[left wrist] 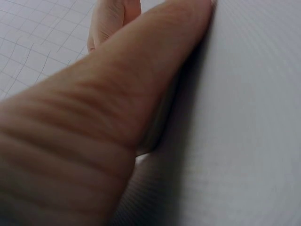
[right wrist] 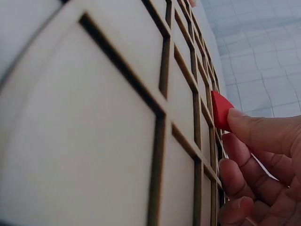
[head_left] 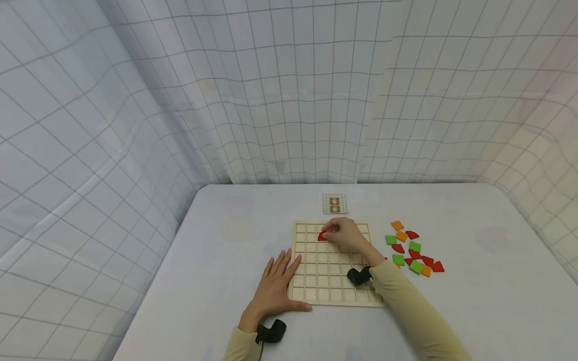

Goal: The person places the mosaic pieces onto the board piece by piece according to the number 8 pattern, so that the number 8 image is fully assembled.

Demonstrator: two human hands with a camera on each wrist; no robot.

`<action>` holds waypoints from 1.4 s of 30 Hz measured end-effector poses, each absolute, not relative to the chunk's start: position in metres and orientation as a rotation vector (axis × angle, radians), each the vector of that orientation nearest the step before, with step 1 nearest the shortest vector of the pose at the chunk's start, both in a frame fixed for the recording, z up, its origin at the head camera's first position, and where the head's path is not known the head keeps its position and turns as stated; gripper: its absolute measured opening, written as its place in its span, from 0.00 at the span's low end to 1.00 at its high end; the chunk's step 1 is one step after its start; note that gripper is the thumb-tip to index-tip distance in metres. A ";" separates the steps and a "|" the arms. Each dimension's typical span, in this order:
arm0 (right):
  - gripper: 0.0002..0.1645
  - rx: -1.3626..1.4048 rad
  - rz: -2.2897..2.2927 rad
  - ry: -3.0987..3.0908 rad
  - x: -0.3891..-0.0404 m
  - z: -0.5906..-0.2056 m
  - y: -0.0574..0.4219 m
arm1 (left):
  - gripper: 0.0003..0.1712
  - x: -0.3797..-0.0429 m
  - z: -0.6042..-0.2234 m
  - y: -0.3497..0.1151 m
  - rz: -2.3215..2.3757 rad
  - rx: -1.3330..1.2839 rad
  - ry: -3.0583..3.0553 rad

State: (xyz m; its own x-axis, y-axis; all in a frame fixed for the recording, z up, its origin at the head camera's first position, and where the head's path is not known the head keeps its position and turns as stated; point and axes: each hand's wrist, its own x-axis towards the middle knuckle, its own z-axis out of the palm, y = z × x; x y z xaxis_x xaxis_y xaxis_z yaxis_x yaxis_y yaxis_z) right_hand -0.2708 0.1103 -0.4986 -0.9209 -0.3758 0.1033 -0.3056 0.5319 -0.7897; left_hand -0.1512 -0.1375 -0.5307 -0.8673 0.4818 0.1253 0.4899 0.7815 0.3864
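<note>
A pale wooden grid board (head_left: 322, 281) with raised dividers lies on the table. Near its far edge, my right hand (head_left: 346, 235) pinches a red quarter-circle tile (head_left: 321, 236) between thumb and fingers. In the right wrist view, that red tile (right wrist: 220, 111) stands right at the dividers, and the thumb (right wrist: 263, 132) lies against it. My left hand (head_left: 274, 288) rests at the board's left edge with fingers spread and the thumb along the near corner. The left wrist view shows mostly the base of that hand (left wrist: 113, 80) over the white surface.
Right of the board lie scattered tiles: green squares (head_left: 391, 239), orange squares (head_left: 397, 225) and red quarter-circles (head_left: 438, 266), some overlapping. A small pattern card (head_left: 335, 204) lies beyond the board. White gridded curtains (head_left: 293, 100) enclose the table. Black wrist cameras (head_left: 358, 276) sit on both wrists.
</note>
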 end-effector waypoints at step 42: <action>0.15 -0.723 -1.310 2.701 -0.264 -0.495 0.157 | 0.69 -0.152 -0.532 -0.139 -0.630 -0.817 -2.925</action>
